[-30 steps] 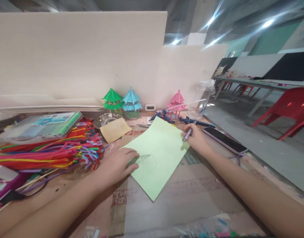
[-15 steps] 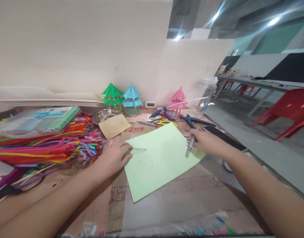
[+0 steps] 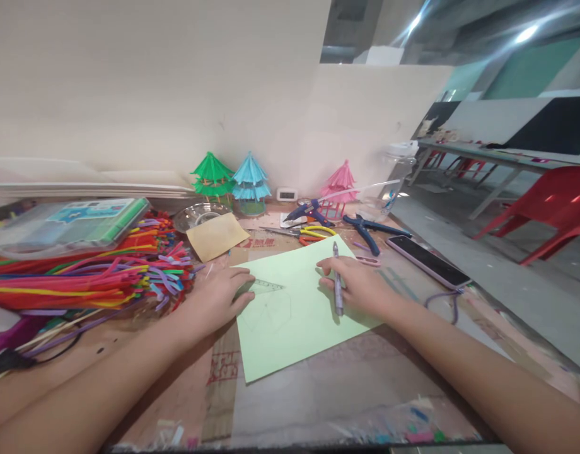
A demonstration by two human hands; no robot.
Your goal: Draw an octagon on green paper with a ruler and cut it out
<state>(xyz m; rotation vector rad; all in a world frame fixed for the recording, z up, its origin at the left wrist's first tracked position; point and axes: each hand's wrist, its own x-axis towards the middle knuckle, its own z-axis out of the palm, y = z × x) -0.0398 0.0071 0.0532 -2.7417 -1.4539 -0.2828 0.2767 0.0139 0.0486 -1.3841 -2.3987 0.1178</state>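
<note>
A light green sheet of paper (image 3: pixel 313 328) lies on the table with a faint pencil-drawn polygon (image 3: pixel 290 309) on it. My left hand (image 3: pixel 219 295) is at the sheet's left edge, its fingers and thumb closed about a clear set square (image 3: pixel 268 286). The pointed, marked end of the set square shows on the paper; the remainder is under my fingers. Over the right half of the sheet, my right hand (image 3: pixel 365 287) grips a pen (image 3: pixel 338 293) between bent fingers. The pen slants with one end toward me.
Left lie bundled pipe cleaners (image 3: pixel 82 284) and a plastic case (image 3: pixel 72 227). Behind the sheet are a tan paper piece (image 3: pixel 217 237), scissors (image 3: pixel 318 233), a glue gun (image 3: pixel 311 211), pliers (image 3: pixel 363 230) and small green (image 3: pixel 212 176), blue (image 3: pixel 251 183) and pink (image 3: pixel 340 186) pavilions. A phone (image 3: pixel 429 261) lies right.
My right hand has moved left with the pen, from the sheet's right edge to over the paper. The paper has shifted slightly. My left hand stays at the set square.
</note>
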